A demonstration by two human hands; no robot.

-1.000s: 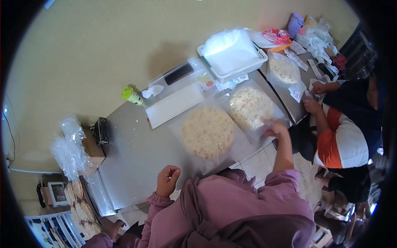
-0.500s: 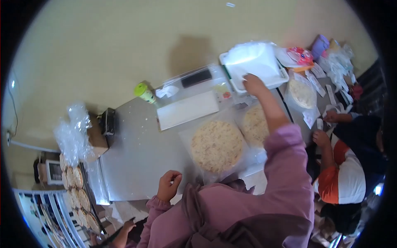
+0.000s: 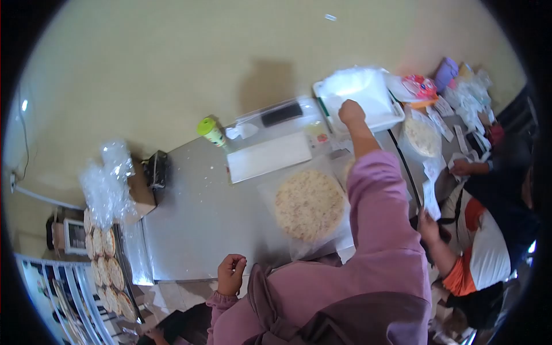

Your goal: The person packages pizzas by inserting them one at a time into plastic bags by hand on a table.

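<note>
My right hand (image 3: 352,113) is stretched out over the front part of a white tray (image 3: 391,122) that holds clear plastic sheets or bags (image 3: 349,84). Its fingers are closed, and whatever they may grip is hidden. Low at the table's near edge, my left hand (image 3: 231,275) is held with fingers curled toward the thumb, nothing visible in it. Between the hands, a pale, speckled pizza-like round (image 3: 309,205) lies flat in a clear bag on the table. My right arm mostly covers a second such round (image 3: 348,165).
A white board (image 3: 269,157), a dark phone-like slab (image 3: 282,114) and a green-lidded cup (image 3: 211,131) stand along the back. Plastic wrap (image 3: 107,190) and a cardboard box (image 3: 142,192) are left. A co-worker's hand (image 3: 428,226) holds a white strip at right, near a bagged round (image 3: 421,138).
My right hand has shifted slightly over the tray, its fingers closing, and my right arm now hides more of the second round. At right, the co-worker's near hand has moved lower.
</note>
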